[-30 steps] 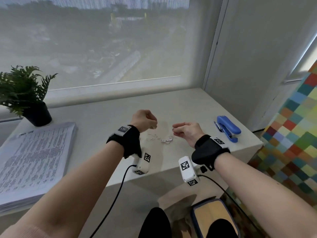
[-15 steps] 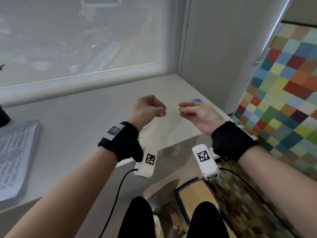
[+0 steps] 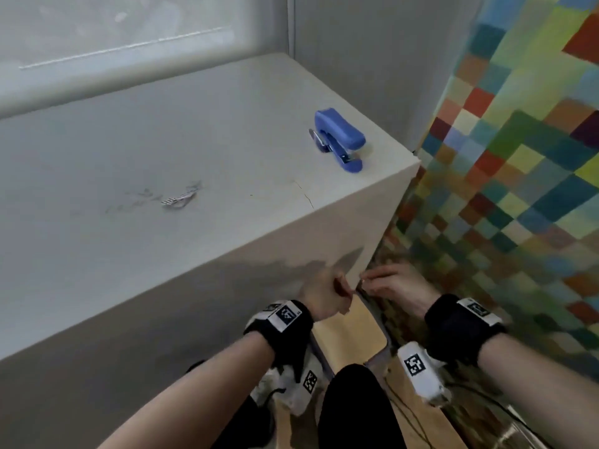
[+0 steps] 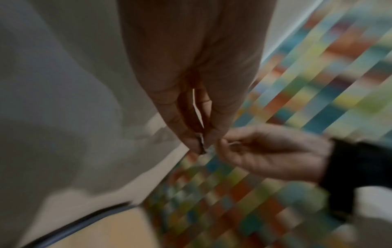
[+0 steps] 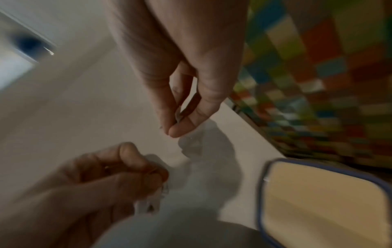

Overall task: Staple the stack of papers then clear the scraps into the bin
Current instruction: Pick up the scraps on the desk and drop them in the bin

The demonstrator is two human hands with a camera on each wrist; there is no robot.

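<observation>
- Head view: both hands hang low in front of the white desk's (image 3: 162,150) side panel, just above a bin (image 3: 353,332) with a blue rim and a tan inside, which stands on the floor by the desk corner.
- The left hand (image 3: 319,296) has its fingers curled, thumb and fingertips pinching a small paper scrap (image 4: 200,142); the left wrist view shows the thin white piece caught between the fingertips.
- The right hand (image 3: 395,286) is just beside the left, fingers brought together; in the right wrist view thumb and forefinger pinch a small pale scrap (image 5: 177,115), blurred.
- The two hands are close but apart, both over the far edge of the bin.
- Up on the desk top, a little heap of scraps (image 3: 180,199) lies near the middle, with faint specks spread to its left.
- A blue stapler (image 3: 340,139) sits near the desk's right corner, well apart from the heap.
- The stack of papers does not show in any view.
- A rug (image 3: 518,189) of many-coloured squares covers the floor to the right of the desk.
- Black wrist bands with white marked tags sit on both forearms.
</observation>
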